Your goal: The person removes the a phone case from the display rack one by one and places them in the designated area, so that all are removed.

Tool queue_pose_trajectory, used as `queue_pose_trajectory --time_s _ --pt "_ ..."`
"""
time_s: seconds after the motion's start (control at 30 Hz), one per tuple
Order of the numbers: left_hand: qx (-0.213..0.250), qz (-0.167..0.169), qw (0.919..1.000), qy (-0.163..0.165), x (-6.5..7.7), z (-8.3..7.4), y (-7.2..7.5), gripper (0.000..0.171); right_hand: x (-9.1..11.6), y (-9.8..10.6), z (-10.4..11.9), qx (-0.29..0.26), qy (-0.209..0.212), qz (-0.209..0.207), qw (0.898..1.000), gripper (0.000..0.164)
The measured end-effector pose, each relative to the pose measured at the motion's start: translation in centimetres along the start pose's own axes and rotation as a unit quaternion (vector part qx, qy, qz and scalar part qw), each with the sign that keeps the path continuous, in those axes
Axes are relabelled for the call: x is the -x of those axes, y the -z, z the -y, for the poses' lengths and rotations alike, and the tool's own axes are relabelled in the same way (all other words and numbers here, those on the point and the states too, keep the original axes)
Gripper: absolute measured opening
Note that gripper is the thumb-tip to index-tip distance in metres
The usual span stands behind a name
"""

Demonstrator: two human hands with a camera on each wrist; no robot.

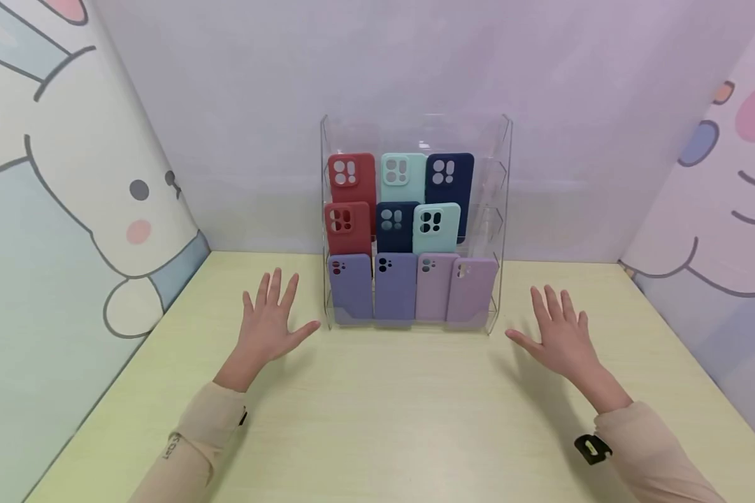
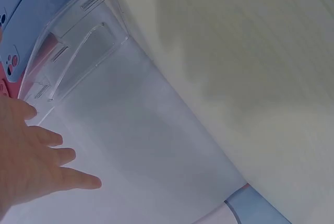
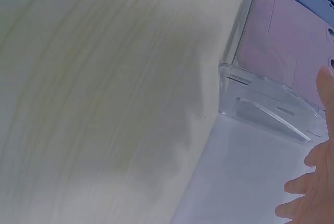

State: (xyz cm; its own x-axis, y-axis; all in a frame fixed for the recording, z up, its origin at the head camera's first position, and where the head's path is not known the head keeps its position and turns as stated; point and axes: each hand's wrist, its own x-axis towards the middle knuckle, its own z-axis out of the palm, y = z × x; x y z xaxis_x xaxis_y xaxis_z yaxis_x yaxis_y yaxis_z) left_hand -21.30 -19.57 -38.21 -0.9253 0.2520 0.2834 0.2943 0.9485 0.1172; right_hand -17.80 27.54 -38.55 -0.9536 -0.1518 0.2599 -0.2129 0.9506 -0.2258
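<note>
A clear acrylic rack [image 1: 506,209] stands at the back of the table, with phone cases in three rows. On the top row are a red case [image 1: 363,168], a mint case [image 1: 415,188] and a navy case [image 1: 459,188]. The middle row has another red, navy and mint one. Two periwinkle cases [image 1: 395,286] and two lilac cases [image 1: 472,293] fill the bottom row. My left hand [image 1: 269,328] is held with fingers spread, left of the rack. To its right, my right hand [image 1: 563,341] is spread the same way. Both hold nothing.
The pale wood-grain table [image 1: 409,412] reaches back to a plain light wall [image 1: 252,140]. Cartoon-printed panels rise at the left [image 1: 69,209] and right [image 1: 717,195]. A dark strap device [image 1: 593,448] sits at the right sleeve.
</note>
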Motion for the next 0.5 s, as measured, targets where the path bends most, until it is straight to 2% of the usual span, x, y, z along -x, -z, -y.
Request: queue_pose_trajectory --time_s 0.27,0.5 --pt "-0.002 -0.019 0.9996 -0.019 -0.1 0.0 0.2 0.093 -0.3 -0.2 -0.3 0.002 0.004 -0.005 1.0 0.091" --pt "0.003 -0.047 0.9981 -0.039 -0.7 0.0 0.1 0.093 -1.4 -0.6 -0.3 -0.036 0.008 0.01 0.999 0.089"
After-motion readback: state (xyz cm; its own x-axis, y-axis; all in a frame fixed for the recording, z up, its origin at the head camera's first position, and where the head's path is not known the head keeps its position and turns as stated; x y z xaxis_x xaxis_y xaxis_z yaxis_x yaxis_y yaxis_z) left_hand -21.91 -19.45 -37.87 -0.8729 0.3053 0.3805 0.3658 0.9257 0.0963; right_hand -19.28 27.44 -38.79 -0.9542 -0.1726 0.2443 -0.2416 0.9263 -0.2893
